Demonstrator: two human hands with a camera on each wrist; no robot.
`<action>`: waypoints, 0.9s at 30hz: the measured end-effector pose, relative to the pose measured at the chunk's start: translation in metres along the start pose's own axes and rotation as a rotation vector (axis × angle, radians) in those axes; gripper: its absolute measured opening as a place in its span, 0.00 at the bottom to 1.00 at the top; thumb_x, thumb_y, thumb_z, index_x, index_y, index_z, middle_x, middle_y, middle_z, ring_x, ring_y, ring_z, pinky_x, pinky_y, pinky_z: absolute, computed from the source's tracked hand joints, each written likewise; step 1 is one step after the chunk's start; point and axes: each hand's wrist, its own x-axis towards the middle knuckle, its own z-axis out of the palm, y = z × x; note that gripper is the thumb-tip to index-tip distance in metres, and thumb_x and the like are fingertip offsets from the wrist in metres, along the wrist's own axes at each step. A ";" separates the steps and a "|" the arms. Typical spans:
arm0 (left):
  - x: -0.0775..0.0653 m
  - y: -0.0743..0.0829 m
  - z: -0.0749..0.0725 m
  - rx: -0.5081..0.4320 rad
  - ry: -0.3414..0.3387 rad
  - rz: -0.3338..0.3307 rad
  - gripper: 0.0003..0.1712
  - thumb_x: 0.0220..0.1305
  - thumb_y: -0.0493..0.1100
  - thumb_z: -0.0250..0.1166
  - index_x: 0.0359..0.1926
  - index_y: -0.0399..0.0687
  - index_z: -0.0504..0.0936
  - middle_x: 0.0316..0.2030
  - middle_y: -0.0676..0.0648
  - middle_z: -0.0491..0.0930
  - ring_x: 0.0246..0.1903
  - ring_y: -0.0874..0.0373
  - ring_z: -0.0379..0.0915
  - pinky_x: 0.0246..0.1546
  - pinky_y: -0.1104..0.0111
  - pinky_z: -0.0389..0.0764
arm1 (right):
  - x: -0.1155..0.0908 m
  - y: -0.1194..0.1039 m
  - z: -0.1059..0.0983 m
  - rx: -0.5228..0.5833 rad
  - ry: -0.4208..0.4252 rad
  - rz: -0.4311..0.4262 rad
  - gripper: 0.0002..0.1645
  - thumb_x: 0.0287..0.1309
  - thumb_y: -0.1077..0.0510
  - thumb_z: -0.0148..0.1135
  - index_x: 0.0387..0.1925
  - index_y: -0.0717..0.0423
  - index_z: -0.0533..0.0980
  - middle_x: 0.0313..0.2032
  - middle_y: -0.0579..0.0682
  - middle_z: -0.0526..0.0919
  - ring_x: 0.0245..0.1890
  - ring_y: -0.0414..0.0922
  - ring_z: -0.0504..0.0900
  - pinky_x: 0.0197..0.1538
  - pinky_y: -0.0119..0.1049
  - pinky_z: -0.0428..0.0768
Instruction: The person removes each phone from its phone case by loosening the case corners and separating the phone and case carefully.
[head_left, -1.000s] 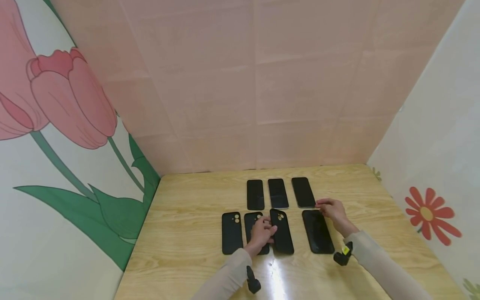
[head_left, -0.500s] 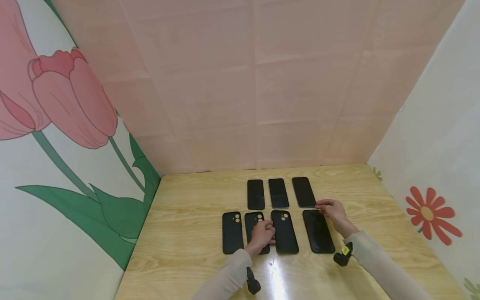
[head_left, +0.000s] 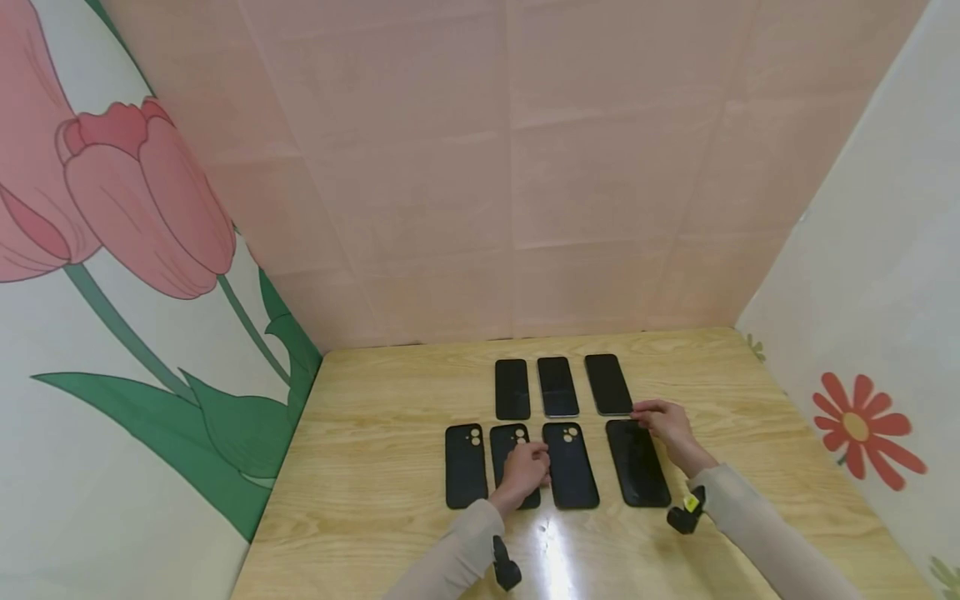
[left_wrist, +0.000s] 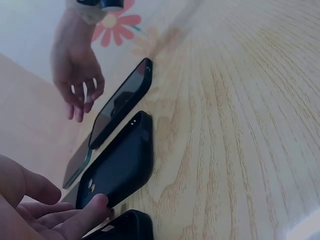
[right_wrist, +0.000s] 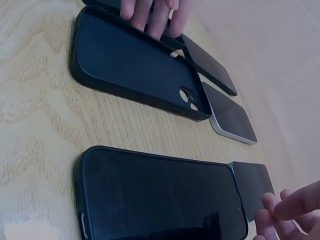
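Three black phone cases lie hollow side up: a left case [head_left: 466, 475], a middle case [head_left: 501, 442] and a right case [head_left: 576, 477], each with camera holes. My left hand [head_left: 525, 468] is over the middle case, its relaxed fingers at the near rim of the right case; whether they touch it I cannot tell. Farther right lies a phone in a black case [right_wrist: 160, 192], screen up. Above its top end hovers my right hand [head_left: 670, 427], fingers loosely bent and holding nothing, close to the lower corner of the back right phone [head_left: 609, 385].
Two more bare phones lie screen up in the back row, a left one [head_left: 512, 390] and a middle one [head_left: 558, 387]. All rest on a wood-grain table [head_left: 375, 433]. A pink-covered wall [head_left: 510, 208] stands behind, with flower-painted walls at both sides.
The right case, tilted up in my left hand a second ago, has come down flat and slightly to the right. My left fingers have loosened from it. The right hand stays in place.
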 end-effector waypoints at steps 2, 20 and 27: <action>0.000 0.001 -0.001 0.001 -0.001 0.008 0.20 0.67 0.31 0.56 0.58 0.33 0.79 0.32 0.41 0.84 0.19 0.60 0.75 0.21 0.72 0.74 | 0.000 0.000 0.000 0.002 0.001 -0.002 0.20 0.69 0.66 0.50 0.58 0.74 0.71 0.36 0.47 0.85 0.38 0.45 0.78 0.49 0.48 0.75; -0.004 -0.002 -0.004 -0.217 -0.006 -0.022 0.13 0.68 0.29 0.56 0.50 0.30 0.79 0.31 0.40 0.85 0.26 0.52 0.83 0.28 0.60 0.85 | -0.004 0.013 0.003 -0.139 0.060 -0.046 0.22 0.56 0.70 0.60 0.54 0.75 0.74 0.49 0.71 0.77 0.47 0.60 0.74 0.49 0.49 0.73; -0.002 -0.005 -0.008 -0.246 0.008 -0.020 0.10 0.70 0.30 0.56 0.47 0.28 0.79 0.30 0.38 0.84 0.29 0.44 0.84 0.29 0.59 0.85 | -0.007 0.011 0.005 -0.215 0.076 0.046 0.32 0.58 0.61 0.65 0.60 0.73 0.67 0.53 0.73 0.71 0.49 0.64 0.73 0.51 0.55 0.73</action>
